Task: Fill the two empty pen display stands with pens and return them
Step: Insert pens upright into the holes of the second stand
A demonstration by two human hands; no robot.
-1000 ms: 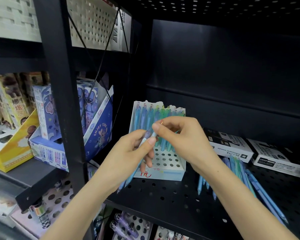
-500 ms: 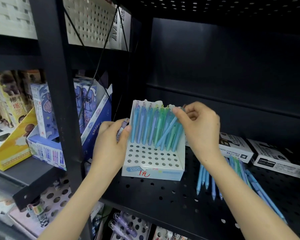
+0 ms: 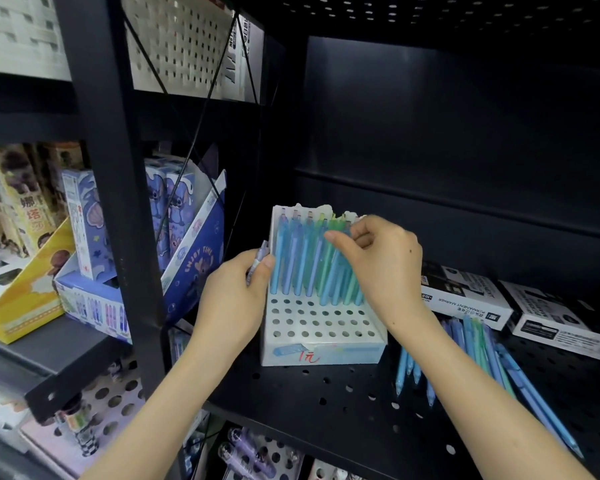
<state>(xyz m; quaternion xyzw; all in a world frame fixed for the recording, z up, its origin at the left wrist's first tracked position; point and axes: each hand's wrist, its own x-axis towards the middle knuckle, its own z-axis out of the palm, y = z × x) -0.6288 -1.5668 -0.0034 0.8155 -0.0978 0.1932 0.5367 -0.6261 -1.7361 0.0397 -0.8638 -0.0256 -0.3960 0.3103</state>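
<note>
On perforated shelf (image 3: 326,403) sits holed, seemingly cardboard stand (image 3: 323,323).

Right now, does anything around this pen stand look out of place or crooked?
Yes. Loose pens lie scattered flat on the shelf right of the white stand, and the blue pen the right hand pinches slants across its upright neighbours.

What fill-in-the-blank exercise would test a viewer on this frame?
1. The left hand grips a spare pen whose colour is ____.
2. The right hand pinches a leaning pen in the stand's ____ row.
3. Loose pens lie on the shelf to the stand's ____.

Missing words: purple; back; right.
</note>
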